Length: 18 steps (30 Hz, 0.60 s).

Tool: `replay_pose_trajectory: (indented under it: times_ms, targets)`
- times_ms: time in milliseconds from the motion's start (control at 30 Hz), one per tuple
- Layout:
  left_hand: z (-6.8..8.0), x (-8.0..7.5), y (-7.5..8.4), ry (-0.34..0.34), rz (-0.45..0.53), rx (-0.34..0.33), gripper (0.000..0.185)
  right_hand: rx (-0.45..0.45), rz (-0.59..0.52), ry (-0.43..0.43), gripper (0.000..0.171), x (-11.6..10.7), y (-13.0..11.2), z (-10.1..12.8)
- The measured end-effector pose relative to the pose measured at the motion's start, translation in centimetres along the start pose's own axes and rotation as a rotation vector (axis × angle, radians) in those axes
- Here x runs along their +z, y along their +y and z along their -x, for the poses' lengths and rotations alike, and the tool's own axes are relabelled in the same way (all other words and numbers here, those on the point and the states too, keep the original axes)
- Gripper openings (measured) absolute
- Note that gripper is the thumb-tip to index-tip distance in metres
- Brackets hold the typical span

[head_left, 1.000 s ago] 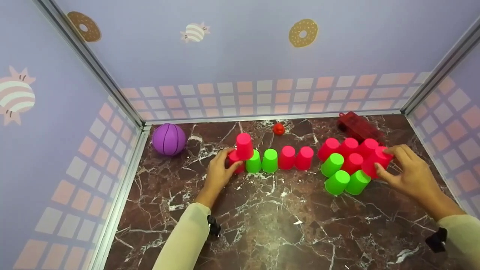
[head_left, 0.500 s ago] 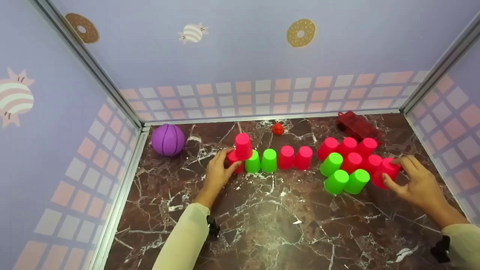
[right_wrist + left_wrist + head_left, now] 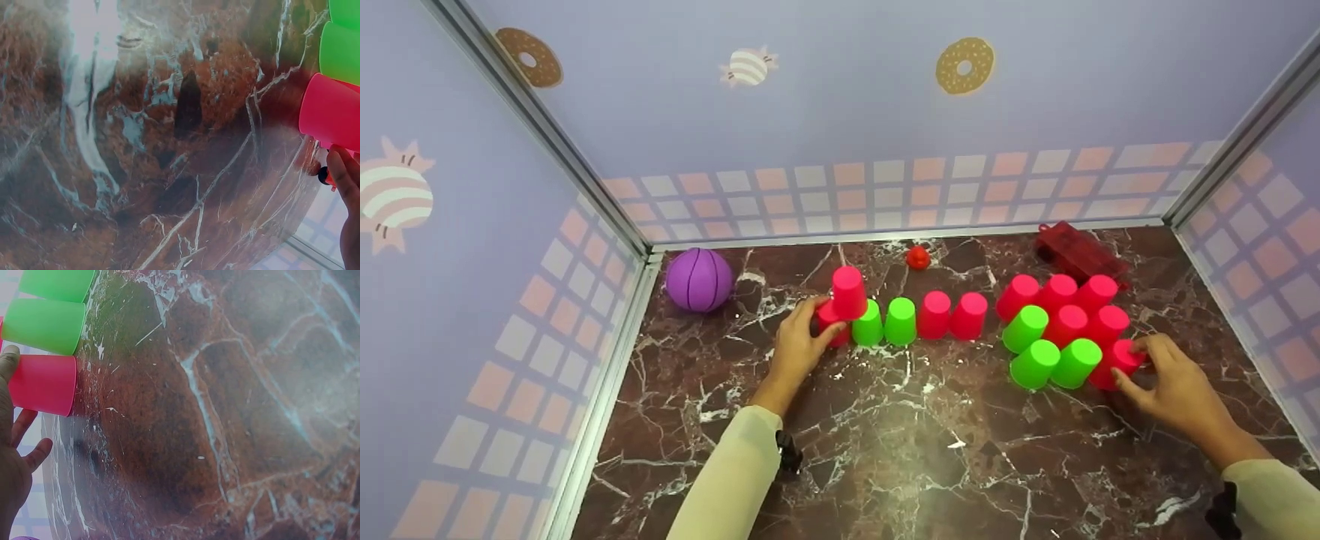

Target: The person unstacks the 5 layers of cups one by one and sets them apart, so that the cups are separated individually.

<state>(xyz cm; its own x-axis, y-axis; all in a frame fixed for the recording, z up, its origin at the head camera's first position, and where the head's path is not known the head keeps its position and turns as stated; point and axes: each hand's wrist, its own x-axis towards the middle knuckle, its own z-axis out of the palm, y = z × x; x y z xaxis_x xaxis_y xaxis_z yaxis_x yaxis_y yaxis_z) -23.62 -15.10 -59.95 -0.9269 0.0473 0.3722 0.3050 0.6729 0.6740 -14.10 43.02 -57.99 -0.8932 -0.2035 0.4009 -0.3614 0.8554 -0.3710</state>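
Rightward, held cup: right hand (image 3: 1174, 382) pinched a pink cup (image 3: 1119, 361) standing at the cluster's near right corner, toward the counter's (image 3: 930, 457) right edge.
Cluster count: seven pink, three green.
Left hand (image 3: 797, 346): fingers curled round the end pink cup (image 3: 830, 322).
Row count: four pink, two green.
Back edge: one purple ball (image 3: 699, 279).

Marble tabletop (image 3: 930, 450) carries cups (image 3: 934, 315), purple ball (image 3: 698, 279), red box (image 3: 1078, 251).

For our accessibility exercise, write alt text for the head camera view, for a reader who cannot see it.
A person's right hand grips a pink cup at the edge of a cluster of pink and green cups, while the left hand holds the end cup of a row on a marble table. A purple ball sits left.
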Motion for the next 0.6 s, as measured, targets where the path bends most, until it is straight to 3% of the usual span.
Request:
replay_pose_trajectory:
  times_ms: [267,600]
  targets:
    - [0.2,0.0,0.0,0.014,0.011,0.026,0.056,-0.008,0.03,-0.026,0.049,-0.2,0.0,0.1]
    - [0.1,-0.1,0.1,-0.004,0.001,-0.002,0.058,-0.077,0.079,0.043,0.044,-0.9,-0.6,-1.4]
